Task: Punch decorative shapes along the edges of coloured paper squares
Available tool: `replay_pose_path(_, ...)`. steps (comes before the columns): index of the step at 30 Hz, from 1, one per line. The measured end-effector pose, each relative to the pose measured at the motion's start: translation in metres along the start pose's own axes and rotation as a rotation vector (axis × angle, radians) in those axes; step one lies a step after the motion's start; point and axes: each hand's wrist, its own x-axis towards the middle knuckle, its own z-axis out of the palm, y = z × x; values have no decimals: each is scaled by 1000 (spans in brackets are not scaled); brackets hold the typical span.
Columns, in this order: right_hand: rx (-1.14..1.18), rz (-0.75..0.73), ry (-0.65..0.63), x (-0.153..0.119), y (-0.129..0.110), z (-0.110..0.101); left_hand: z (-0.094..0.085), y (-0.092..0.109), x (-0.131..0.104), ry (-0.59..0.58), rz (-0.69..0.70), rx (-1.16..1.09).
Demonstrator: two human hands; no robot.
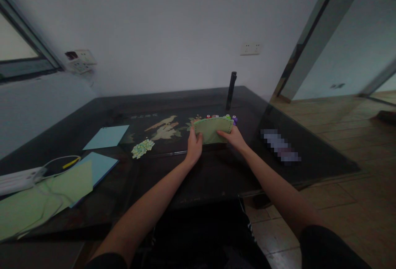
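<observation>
A pale green sheet (212, 132) with a row of small dark marks along its edge is held up above the dark table. Gripping its left side is my left hand (194, 144), thumb in front. My right hand (234, 138) pinches the right side, its thumb lying across the face of the sheet. Behind the top edge peek several small colourful round-topped pieces (228, 117), red, green and purple; the sheet hides most of them. Left of my hands lies a pile of small green and yellow paper bits (142, 148).
Light blue sheets (107, 136) and larger green sheets (71, 182) lie on the left, beside a white power strip (18, 181) with a cable. A black upright stick (231, 91) stands behind my hands. At right is a blurred-out object (280, 146) on the dark table (198, 182).
</observation>
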Motion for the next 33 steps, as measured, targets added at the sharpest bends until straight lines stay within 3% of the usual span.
replay_pose_path(33,-44,24,1,0,-5,1,0,4,-1,5,-19,68)
